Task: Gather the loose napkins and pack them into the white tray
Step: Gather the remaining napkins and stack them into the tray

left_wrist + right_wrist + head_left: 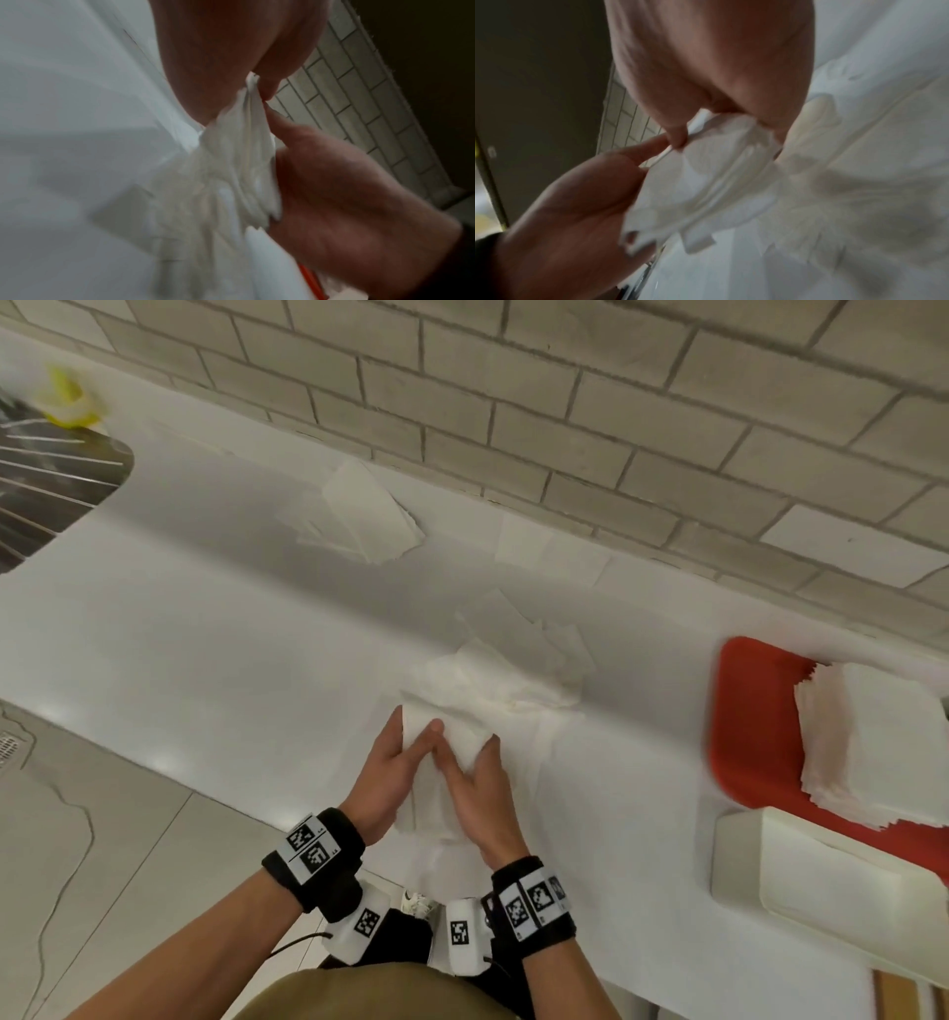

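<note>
A bundle of white napkins (445,742) sits squeezed between both hands above the white counter (205,634). My left hand (405,747) grips its left side with the thumb on top. My right hand (480,770) grips the right side the same way. The left wrist view shows the bundle (239,162) pinched between the left hand (218,50) and the right hand (347,192). More loose napkins (508,680) lie crumpled just beyond the hands. A small stack (369,516) and flat sheets (549,552) lie near the wall. The white tray (744,860) stands at the right.
A red tray (744,726) carrying a tall napkin stack (873,742) lies behind the white tray. A sink with a wire rack (51,480) and a yellow object (67,397) are at the far left. A brick wall (565,403) backs the counter.
</note>
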Demonstrator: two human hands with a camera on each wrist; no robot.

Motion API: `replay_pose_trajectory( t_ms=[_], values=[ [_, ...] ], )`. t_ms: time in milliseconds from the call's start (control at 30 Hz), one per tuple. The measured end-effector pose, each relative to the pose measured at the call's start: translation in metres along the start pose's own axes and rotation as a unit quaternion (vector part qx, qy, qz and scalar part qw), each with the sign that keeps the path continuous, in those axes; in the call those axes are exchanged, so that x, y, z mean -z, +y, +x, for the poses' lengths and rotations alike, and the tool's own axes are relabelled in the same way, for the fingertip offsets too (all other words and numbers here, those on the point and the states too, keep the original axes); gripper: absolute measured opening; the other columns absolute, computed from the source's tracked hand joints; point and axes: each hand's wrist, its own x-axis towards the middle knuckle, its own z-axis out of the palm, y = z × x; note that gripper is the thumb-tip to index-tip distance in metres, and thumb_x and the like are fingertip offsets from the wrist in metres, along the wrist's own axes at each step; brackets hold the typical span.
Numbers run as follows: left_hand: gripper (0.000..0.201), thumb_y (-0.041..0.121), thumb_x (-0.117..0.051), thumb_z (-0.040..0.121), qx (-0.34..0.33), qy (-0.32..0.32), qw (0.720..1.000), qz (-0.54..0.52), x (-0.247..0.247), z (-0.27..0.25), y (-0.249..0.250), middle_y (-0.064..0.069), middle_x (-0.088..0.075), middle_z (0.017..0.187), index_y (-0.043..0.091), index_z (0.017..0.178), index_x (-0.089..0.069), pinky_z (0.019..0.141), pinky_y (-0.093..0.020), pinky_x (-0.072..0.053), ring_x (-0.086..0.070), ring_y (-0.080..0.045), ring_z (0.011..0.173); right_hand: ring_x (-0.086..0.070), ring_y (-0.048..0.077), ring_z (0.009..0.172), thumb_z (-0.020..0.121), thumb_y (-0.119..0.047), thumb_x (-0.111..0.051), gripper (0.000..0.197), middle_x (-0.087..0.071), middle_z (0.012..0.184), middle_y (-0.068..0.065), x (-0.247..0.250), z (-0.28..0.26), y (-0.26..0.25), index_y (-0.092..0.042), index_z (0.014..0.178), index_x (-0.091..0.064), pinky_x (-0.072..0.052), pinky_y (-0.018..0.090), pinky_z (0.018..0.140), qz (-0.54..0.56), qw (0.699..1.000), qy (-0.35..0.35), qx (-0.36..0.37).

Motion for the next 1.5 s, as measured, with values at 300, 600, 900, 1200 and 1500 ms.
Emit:
replay_pose_trajectory(
  t_ms=[300, 600, 900, 1200, 1500],
  values=[
    [0.045, 0.014, -0.089, 0.086, -0.094, 0.029, 0.995, 0.024, -0.098, -0.008, 0.04, -0.003, -0.078, 0.117, 0.02, 0.125, -0.067, 0.083, -0.036, -0.064, -0.076, -0.022, 0.107, -0.076, 0.01, 0.114, 0.09, -0.031, -0.09, 0.047, -0.08, 0.122, -0.013, 0.156, -0.062, 0.003, -0.029, 0.132, -0.069, -0.062, 0.036, 0.098, 0.026, 0.999, -0.042, 0.018],
    [0.041, 0.023, -0.095, 0.079, -0.158, -0.082, 0.96, 0.217, -0.267, -0.053, -0.004, 0.007, -0.065, 0.078, 0.03, 0.11, -0.069, 0.066, -0.012, -0.047, -0.058, 0.001, 0.061, -0.078, 0.019, 0.098, 0.094, -0.026, -0.085, 0.023, -0.082, 0.098, -0.009, 0.361, -0.136, 0.057, -0.036, 0.11, -0.071, -0.061, 0.042, 0.089, 0.032, 0.934, 0.354, 0.044],
    [0.043, 0.023, -0.073, 0.095, -0.285, -0.137, 0.817, 0.483, -0.39, -0.046, -0.084, -0.006, -0.069, 0.103, 0.021, 0.13, -0.048, 0.079, -0.036, -0.049, -0.064, -0.031, 0.094, -0.07, 0.043, 0.093, 0.093, -0.024, -0.083, 0.038, -0.073, 0.101, 0.02, 0.441, -0.145, 0.121, -0.02, 0.115, -0.052, -0.06, 0.05, 0.083, -0.326, 0.844, 0.426, -0.016],
    [0.026, 0.013, -0.081, 0.086, -0.413, -0.225, 0.628, 0.62, -0.422, -0.047, -0.091, -0.008, -0.056, 0.11, 0.012, 0.108, -0.067, 0.076, -0.046, -0.052, -0.055, -0.031, 0.101, -0.061, 0.03, 0.092, 0.087, -0.03, -0.088, 0.031, -0.06, 0.108, 0.007, 0.445, -0.137, 0.125, -0.022, 0.104, -0.063, -0.056, 0.041, 0.074, -0.416, 0.838, 0.351, 0.042],
    [0.012, 0.02, -0.059, 0.101, -0.361, -0.176, 0.735, 0.546, -0.374, -0.035, -0.064, 0.003, -0.065, 0.108, 0.024, 0.111, -0.064, 0.071, -0.046, -0.059, -0.068, -0.029, 0.091, -0.068, 0.027, 0.105, 0.097, -0.032, -0.077, 0.025, -0.07, 0.113, 0.002, 0.434, -0.118, 0.088, -0.025, 0.117, -0.064, -0.056, 0.039, 0.081, -0.426, 0.869, 0.25, -0.021]
  ],
)
